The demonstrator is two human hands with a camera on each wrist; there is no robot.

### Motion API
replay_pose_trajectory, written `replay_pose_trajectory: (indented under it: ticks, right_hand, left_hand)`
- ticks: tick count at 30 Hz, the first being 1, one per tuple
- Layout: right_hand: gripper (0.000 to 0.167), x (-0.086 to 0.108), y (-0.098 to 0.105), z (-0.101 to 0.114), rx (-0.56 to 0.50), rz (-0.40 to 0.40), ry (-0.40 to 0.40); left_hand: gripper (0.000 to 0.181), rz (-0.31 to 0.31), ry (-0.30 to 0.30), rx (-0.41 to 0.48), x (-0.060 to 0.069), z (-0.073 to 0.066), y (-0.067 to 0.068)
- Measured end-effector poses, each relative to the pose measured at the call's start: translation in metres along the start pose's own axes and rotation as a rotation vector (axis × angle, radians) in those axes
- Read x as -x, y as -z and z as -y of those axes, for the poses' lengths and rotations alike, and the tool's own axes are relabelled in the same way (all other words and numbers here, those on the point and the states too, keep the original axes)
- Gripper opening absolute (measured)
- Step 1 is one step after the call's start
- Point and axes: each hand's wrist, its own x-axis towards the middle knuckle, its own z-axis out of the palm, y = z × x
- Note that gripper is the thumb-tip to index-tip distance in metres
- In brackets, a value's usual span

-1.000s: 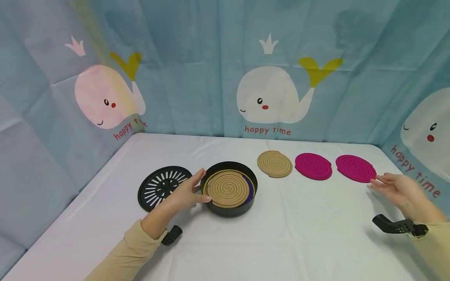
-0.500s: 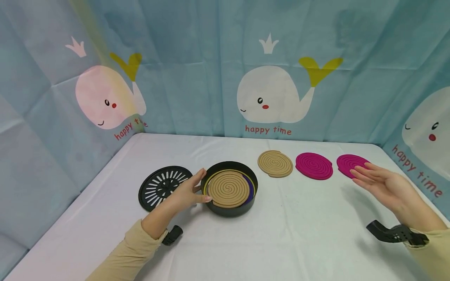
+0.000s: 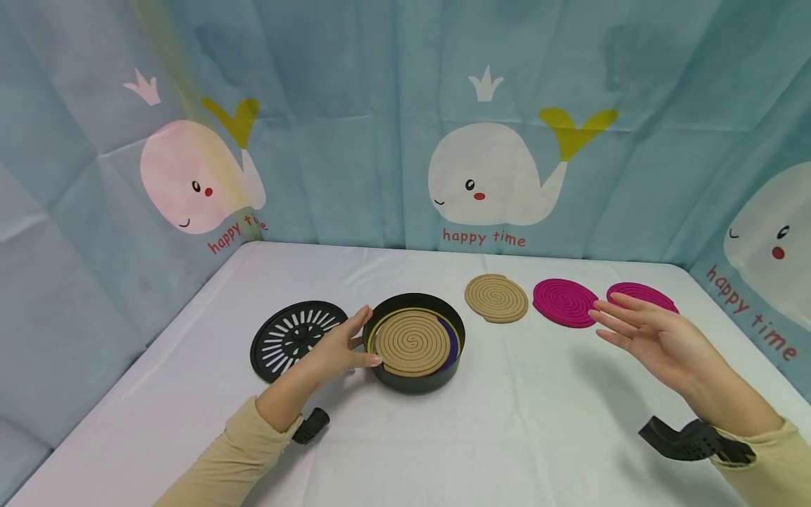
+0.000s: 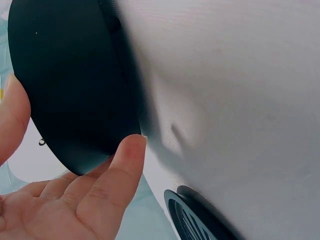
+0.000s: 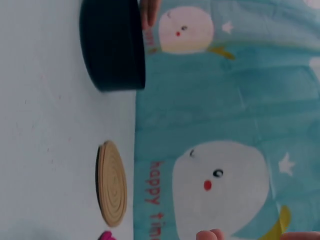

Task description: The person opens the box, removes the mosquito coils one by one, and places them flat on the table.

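In the head view my left hand (image 3: 338,347) holds the left side of a round black mosquito coil tin (image 3: 415,384), thumb and fingers spread along its wall. Inside the tin lies a tan mosquito coil (image 3: 413,341), with yellow and purple edges showing beneath it. The left wrist view shows fingertips against the dark tin wall (image 4: 70,75). My right hand (image 3: 659,341) hangs above the table with fingers extended and nothing in them. Behind its fingers are a magenta coil (image 3: 564,303) and a second magenta coil (image 3: 643,292), partly hidden by the hand.
A black slotted lid (image 3: 298,334) lies left of the tin, partly behind my left hand. Another tan coil (image 3: 496,298) lies to the tin's right, in line with the magenta ones. A white cloth covers the table (image 3: 481,436); a blue whale-print curtain (image 3: 355,176) stands behind.
My right hand has moved left from beside the far right magenta coil, with nothing in it. The left hand and the tin have stayed in place.
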Motion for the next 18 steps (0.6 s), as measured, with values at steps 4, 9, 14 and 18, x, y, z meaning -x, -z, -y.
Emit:
replay_pose_trajectory:
  ticks: [4, 9, 14, 18]
  right_hand:
    - [0.040, -0.002, -0.014, -0.009, 0.088, 0.021, 0.039]
    - [0.032, -0.007, -0.027, -0.017, 0.215, -0.014, 0.065]
    - [0.025, -0.011, -0.040, -0.028, 0.367, -0.053, 0.063]
    - [0.025, -0.016, -0.052, -0.041, 0.499, -0.111, 0.039]
  left_hand:
    - [0.094, -0.001, 0.002, 0.004, 0.001, 0.000, 0.000]
    - [0.093, -0.004, 0.000, -0.010, 0.002, -0.001, -0.001]
    - [0.093, -0.001, -0.007, -0.019, 0.001, -0.001, -0.001]
    - [0.092, -0.003, -0.006, -0.004, 0.000, -0.001, -0.002]
